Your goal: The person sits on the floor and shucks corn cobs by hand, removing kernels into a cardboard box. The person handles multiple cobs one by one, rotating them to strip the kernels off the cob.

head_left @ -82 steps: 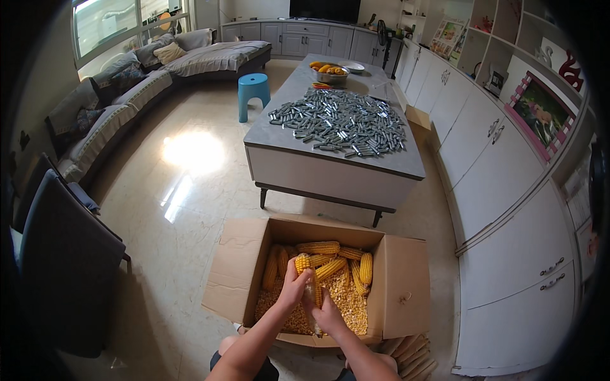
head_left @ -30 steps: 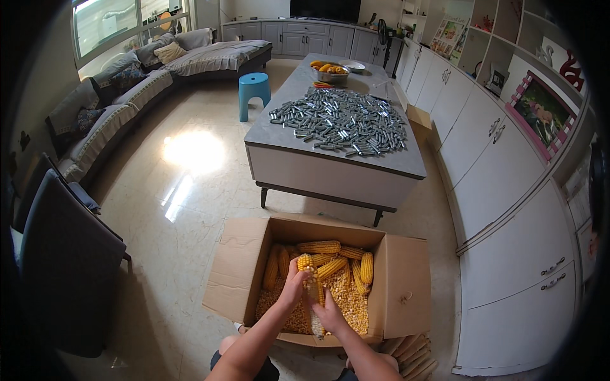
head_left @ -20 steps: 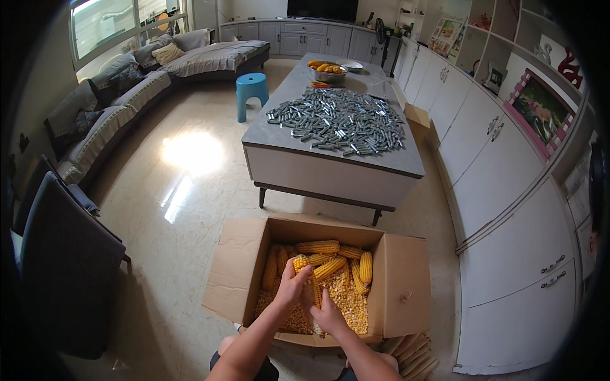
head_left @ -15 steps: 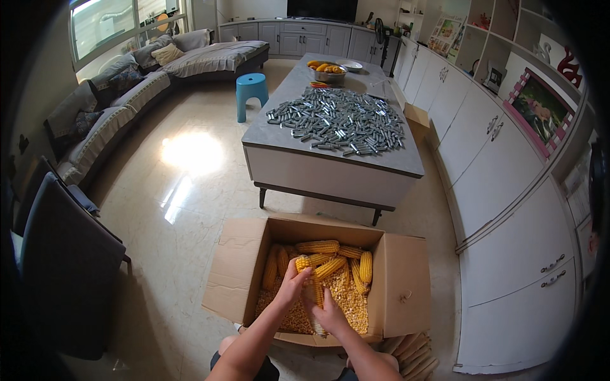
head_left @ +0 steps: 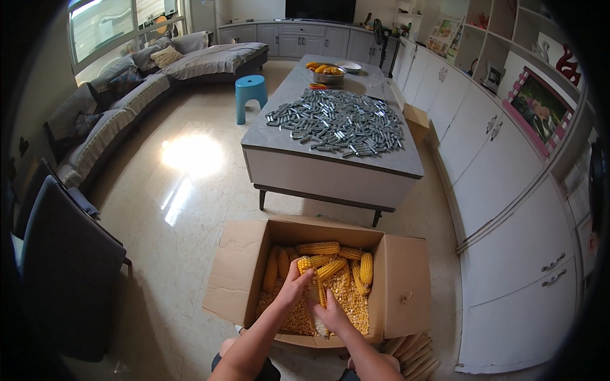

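Observation:
Over an open cardboard box [head_left: 244, 267], a partly stripped ear of corn [head_left: 305, 263] is in both my hands, yellow kernels at its far end and bare pale cob toward me. My left hand [head_left: 294, 284] wraps round the far end. Lower down, my right hand [head_left: 332, 313] is closed on the ear's right side, its thumb against the rows. Whole yellow corn ears [head_left: 318, 247] lie in the back of the box. Loose corn kernels [head_left: 351, 306] cover the bottom around my hands. My fingers hide the middle of the held ear.
Beyond the box stands a grey-topped table [head_left: 273, 140] with a heap of small metal cylinders [head_left: 343, 120] and a metal bowl [head_left: 327, 77]. Bare cobs [head_left: 413, 357] lie beside the box's near right corner. A chair [head_left: 76, 273] stands left, white cabinets [head_left: 508, 254] right.
Both hands keep their hold on the ear, with only a slight shift of the fingers. The whole view has moved a little; nothing else visibly differs.

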Motion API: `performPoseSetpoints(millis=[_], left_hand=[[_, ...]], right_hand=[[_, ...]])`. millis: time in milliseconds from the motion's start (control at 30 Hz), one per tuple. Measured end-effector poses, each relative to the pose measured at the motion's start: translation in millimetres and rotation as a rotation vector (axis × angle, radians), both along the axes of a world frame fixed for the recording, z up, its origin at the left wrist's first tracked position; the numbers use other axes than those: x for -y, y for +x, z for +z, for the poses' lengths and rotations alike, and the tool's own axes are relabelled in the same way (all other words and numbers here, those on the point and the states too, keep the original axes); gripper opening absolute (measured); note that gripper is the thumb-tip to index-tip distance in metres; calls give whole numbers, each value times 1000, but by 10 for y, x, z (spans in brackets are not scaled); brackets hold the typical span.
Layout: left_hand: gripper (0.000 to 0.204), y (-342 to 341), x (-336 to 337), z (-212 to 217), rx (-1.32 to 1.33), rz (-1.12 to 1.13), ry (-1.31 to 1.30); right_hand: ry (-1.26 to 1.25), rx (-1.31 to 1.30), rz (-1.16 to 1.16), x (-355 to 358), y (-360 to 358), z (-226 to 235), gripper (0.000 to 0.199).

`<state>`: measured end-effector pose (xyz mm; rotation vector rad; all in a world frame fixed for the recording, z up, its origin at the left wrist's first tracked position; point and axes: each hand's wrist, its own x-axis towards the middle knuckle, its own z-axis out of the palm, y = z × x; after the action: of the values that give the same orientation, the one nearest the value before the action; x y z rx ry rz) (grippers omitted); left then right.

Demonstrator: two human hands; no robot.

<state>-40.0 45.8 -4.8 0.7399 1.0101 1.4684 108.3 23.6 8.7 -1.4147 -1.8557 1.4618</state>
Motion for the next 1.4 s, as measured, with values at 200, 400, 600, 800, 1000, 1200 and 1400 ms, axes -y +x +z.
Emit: performPoseSetpoints(millis=[200, 400, 600, 800, 1000, 1200, 1400], left_hand=[[40, 55, 14, 57, -97, 98, -86], [37, 47, 16, 70, -17, 72, -98], [32, 34, 20, 109, 0, 99, -148], [29, 23, -20, -34, -84, 113, -78], [30, -2, 0, 70, -74, 48, -68], [32, -59, -22, 13, -204, 70, -3], [34, -102, -34, 7, -366, 88, 24]], right_hand=[[92, 236, 44, -30, -37, 195, 65], [180, 293, 28, -43, -28, 275, 70], [261, 291, 66, -50, -14, 243, 74], [144, 305, 99, -57, -13, 339, 79], [157, 304, 91, -50, 10, 277, 80], [163, 238, 103, -64, 26, 185, 81], [138, 229, 117, -36, -12, 290, 81]])
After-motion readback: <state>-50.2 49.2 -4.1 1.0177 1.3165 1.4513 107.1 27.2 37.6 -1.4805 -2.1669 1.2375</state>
